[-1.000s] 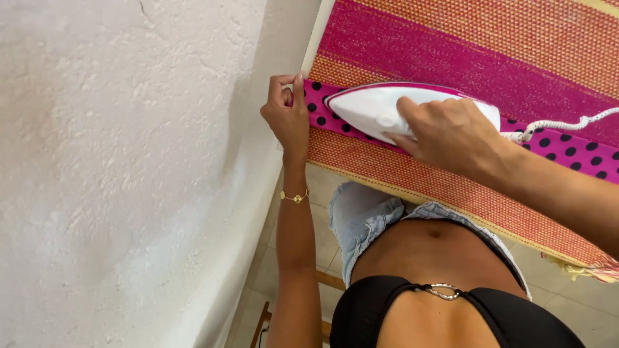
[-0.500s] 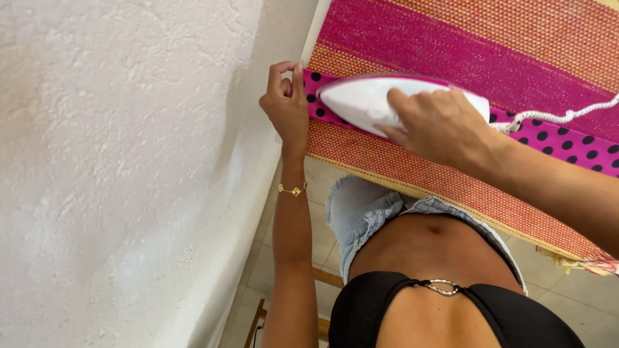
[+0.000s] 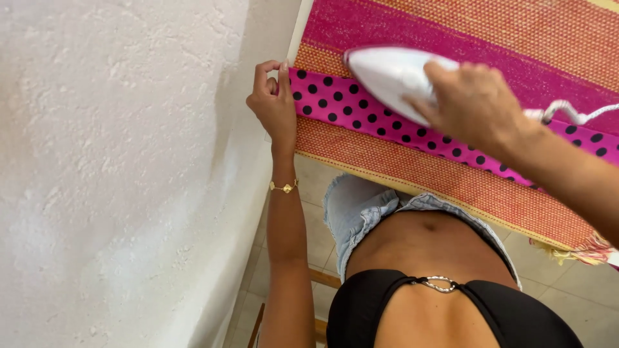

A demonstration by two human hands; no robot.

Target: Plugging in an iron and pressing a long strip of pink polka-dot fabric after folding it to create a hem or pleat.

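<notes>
Head view: I see the left hand (image 3: 274, 103) pinching the end of the pink polka-dot fabric strip (image 3: 361, 113) at the table's edge, next to the white textured wall (image 3: 116, 167), apparently to keep the strip taut and flat. The right hand (image 3: 474, 106) is closed around the white iron (image 3: 387, 74), which rests sole-down on the strip, nose toward the left hand. The strip lies across a striped woven cloth (image 3: 451, 180) that covers the table.

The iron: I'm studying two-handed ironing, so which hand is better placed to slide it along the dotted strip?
Right. The right hand already has its grip on the iron; the left hand pins the strip's end.
</notes>
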